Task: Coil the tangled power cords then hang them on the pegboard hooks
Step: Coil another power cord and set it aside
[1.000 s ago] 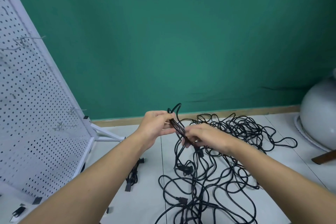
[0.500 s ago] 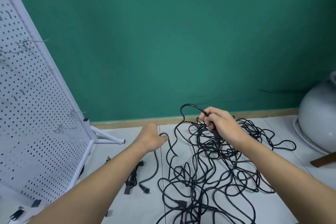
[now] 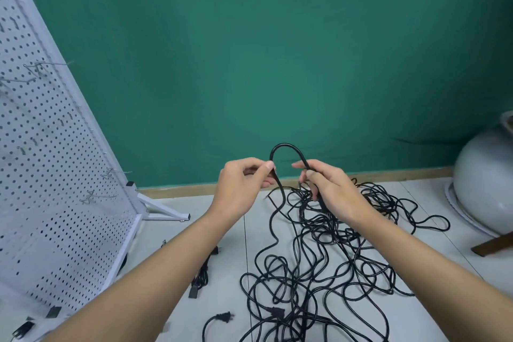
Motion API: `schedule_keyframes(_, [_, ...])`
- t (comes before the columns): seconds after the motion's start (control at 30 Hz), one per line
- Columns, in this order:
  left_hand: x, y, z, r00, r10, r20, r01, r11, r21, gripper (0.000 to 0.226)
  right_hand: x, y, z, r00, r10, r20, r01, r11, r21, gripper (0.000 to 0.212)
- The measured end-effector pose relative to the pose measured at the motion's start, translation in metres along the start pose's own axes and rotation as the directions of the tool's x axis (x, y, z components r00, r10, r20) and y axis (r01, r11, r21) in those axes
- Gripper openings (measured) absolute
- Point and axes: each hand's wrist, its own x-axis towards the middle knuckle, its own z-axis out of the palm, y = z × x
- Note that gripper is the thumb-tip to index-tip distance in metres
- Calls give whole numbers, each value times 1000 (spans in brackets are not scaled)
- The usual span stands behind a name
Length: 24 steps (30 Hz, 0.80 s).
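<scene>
Power cords (image 3: 341, 255): none yet on pegboard (image 3: 55, 189) hooks (image 3: 109, 173) at 9 o'clock. L hand (image 3: 241, 184) pinches one leg of a raised loop (image 3: 286, 147) w/ thumb & fingers; R hand (image 3: 333, 193) fists the other leg. Rest lies tangled on floor (image 3: 177, 233), center to 5 o'clock. Prob. light, floppy, slightly springy; grip near an end, feed even loops.

Evenly, softly lit, faint shadows cast under the cords (image 3: 322, 233), pegboard (image 3: 41, 203) edge bowed by wide-angle distortion — hooks (image 3: 109, 171) slightly blurred
</scene>
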Motion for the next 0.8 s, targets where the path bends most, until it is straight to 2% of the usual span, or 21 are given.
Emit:
schedule_keyframes(0.1, [0,10,4,1000,-27,-11,26,996,-89,21,-2,-1,8,1000,-2,24,5,993,-122,23])
schedule_keyframes(0.23, [3,13,1,1000,-8,-10,7,994,-110,22,-6,-8,20,990,-36,136,60,982,-178,42])
schedule_keyframes(0.33, [4,11,-3,1000,-15,-9,14,995,-95,21,-7,-8,27,979,-15,205,33,996,-87,43])
schedule_keyframes(0.43, [3,11,-4,1000,-17,-6,17,996,-83,21,-4,-8,31,976,18,215,-21,1000,11,20])
schedule_keyframes(0.5, [1,11,-5,1000,-16,-7,15,997,-70,20,-4,-10,32,975,39,218,-55,996,66,18])
schedule_keyframes(0.63, [0,9,-8,999,-32,20,32,998,-44,13,-6,-12,32,968,82,238,-81,997,-13,29])
schedule_keyframes(0.8, [-2,7,-8,990,24,138,-36,996,87,39,-9,-10,25,949,103,299,-44,980,-196,33])
